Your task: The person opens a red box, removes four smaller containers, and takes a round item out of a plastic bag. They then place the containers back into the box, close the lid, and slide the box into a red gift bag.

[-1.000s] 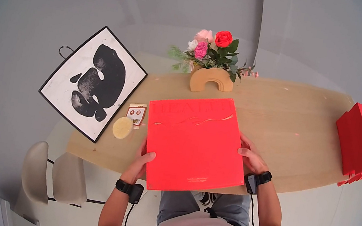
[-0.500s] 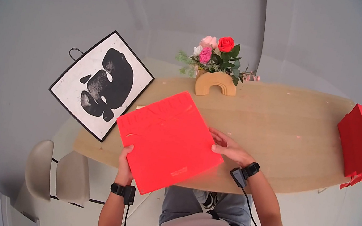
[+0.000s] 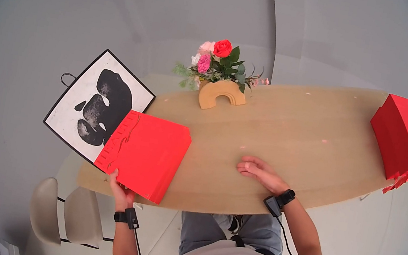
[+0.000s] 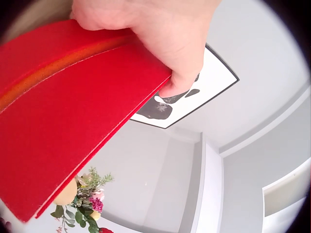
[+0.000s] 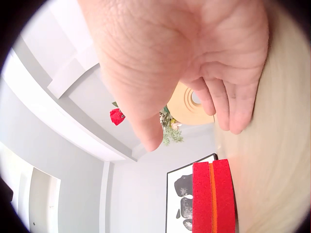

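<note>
A flat red box (image 3: 148,153) with raised lettering is in my left hand (image 3: 120,192), over the table's left end. The thumb lies on its upper edge, and the fingers go underneath, partly hidden. An orange band runs along the side of the box in the left wrist view, where my thumb (image 4: 177,85) hooks over the edge. My right hand (image 3: 263,174) is off the box, low over the middle of the table. In the right wrist view its fingers (image 5: 221,104) extend loosely and hold nothing.
A framed black-and-white picture (image 3: 70,105) stands at the left, partly covered by the box. Flowers (image 3: 218,65) in an arch-shaped vase (image 3: 215,94) stand at the back of the wooden table (image 3: 294,137). Another red box (image 3: 405,137) is at the right end, and chairs (image 3: 81,215) are at lower left.
The red box has moved left and turned, with its lettered edge now toward the picture. My right hand has let go of it. The small card and round yellow pad are now covered from view.
</note>
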Available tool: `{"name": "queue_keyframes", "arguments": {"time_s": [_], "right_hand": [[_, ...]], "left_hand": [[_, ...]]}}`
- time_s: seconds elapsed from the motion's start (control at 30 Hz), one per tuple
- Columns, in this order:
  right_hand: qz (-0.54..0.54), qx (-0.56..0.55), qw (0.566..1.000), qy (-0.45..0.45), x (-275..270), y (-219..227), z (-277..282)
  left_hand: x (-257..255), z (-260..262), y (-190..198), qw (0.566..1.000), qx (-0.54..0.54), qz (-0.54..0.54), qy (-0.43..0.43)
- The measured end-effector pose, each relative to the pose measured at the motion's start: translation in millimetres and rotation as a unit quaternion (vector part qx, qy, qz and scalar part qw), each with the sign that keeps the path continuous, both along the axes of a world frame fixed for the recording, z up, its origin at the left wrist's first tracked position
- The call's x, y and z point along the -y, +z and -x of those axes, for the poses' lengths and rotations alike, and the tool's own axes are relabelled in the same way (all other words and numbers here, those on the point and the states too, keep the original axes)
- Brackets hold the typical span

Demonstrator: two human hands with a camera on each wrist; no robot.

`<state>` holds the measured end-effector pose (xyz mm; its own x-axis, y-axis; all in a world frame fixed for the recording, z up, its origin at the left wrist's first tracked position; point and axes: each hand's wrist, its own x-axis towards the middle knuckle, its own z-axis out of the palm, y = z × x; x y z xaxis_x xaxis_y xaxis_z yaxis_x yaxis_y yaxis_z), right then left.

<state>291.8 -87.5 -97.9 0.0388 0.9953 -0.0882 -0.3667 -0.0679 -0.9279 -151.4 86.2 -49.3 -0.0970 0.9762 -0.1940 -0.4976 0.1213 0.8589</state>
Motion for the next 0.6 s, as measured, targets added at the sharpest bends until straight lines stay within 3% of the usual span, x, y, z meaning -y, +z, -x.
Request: {"name": "queue_keyframes", "arguments": {"time_s": [0.23,0.33,0.43,0.47,0.53,0.6], "right_hand": [[-0.006,-0.072,0.997,-0.016,-1.2,-13.2,-3.4],[-0.009,-0.07,0.997,-0.013,2.2,-22.1,-8.0],[0.006,-0.019,1.0,-0.022,18.9,-18.6,-21.0],[0.006,-0.017,0.999,-0.039,29.9,-12.9,-29.2],[0.057,0.018,0.99,-0.13,52.1,3.9,-46.1],[0.051,0.058,0.976,-0.205,75.5,4.1,-78.4]], "left_hand": [[-14.8,11.0,-21.9,0.999,0.025,-0.021,-0.038],[-27.8,21.4,-34.4,0.995,0.04,-0.041,-0.084],[-23.6,23.6,-23.3,0.993,-0.001,-0.004,-0.116],[-21.4,27.3,-20.5,0.991,-0.015,0.023,-0.133],[-28.9,44.5,-29.0,0.986,-0.101,0.098,-0.087],[-26.7,49.0,-27.2,0.981,-0.144,0.104,-0.073]]}}
